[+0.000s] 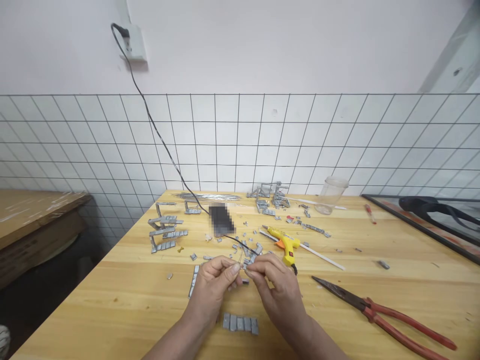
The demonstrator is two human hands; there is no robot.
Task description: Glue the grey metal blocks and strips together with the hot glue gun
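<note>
Low over the middle of the table, my left hand (217, 280) pinches a thin wire (240, 257) between thumb and index finger. My right hand (275, 282) is closed at the wire's lower end, its fingertips almost touching those of the left. Exactly how the right fingers grip the tiny end is hard to see. Below the hands lies a short row of grey strips (240, 323) joined side by side. Another such row (194, 281) is partly hidden behind my left hand. Small grey pieces (258, 249) are scattered just beyond the fingertips.
A yellow glue gun (287, 245) and red-handled pliers (369, 307) lie to the right. Grey stepped assemblies (163, 232) stand at left, with others (277, 195) behind. A clear plastic cup (332, 195) stands at the back. A black cord (161, 135) runs from the wall socket (134, 45).
</note>
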